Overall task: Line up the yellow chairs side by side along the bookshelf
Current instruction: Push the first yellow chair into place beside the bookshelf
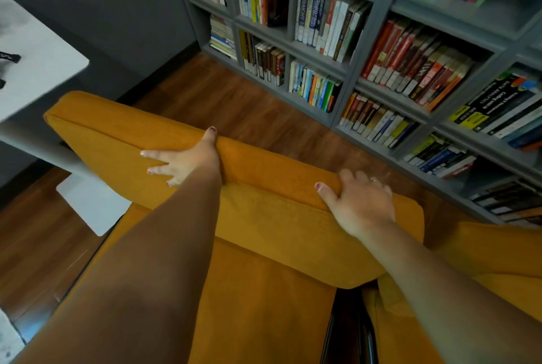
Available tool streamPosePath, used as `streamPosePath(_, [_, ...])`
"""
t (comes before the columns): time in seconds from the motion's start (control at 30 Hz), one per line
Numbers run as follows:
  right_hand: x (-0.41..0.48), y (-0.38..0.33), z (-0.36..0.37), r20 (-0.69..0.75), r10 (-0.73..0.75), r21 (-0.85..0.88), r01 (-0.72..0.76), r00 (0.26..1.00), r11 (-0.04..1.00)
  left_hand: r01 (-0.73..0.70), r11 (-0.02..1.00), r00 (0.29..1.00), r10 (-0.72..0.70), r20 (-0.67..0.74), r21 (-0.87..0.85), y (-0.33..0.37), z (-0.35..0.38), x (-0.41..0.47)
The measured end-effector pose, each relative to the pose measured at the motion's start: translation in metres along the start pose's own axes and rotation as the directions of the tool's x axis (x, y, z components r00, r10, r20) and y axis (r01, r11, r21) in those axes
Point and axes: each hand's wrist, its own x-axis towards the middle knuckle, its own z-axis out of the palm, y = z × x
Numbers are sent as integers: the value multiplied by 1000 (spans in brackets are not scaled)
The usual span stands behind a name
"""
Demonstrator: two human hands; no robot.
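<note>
A yellow upholstered chair (pixel 264 246) fills the lower middle, its backrest top running from upper left to right. My left hand (pixel 184 158) grips the backrest's top edge, thumb over the far side and fingers spread on the near face. My right hand (pixel 360 202) clasps the same edge further right, fingers curled over the back. A second yellow chair (pixel 484 261) sits close beside it at the lower right, a narrow dark gap between them. The grey bookshelf (pixel 366 50) full of books stands behind both chairs, across a strip of wooden floor (pixel 234 105).
A white table (pixel 38 70) with a grey leg juts in at the upper left, close to the chair's left corner. A white floor plate (pixel 91 205) lies under it. A dark grey wall (pixel 102 11) meets the bookshelf at the back left.
</note>
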Motion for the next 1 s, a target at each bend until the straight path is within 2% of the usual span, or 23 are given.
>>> streamPosePath(0.23, [34,-110,-6,5,-253,5,253,967,967,-34,999,999,35,39,-6,27,-32,82])
streamPosePath(0.4, [59,-176,-6,6,-342,43,342,940,939,-51,998,999,50,-17,-24,37,-30,110])
streamPosePath(0.57, [72,-191,-7,16,-329,80,327,944,942,-110,994,993,110,-52,7,44,-27,129])
streamPosePath(1.0, [90,-204,-10,-47,-273,56,276,961,960,-137,989,989,139,-48,48,63,-8,149])
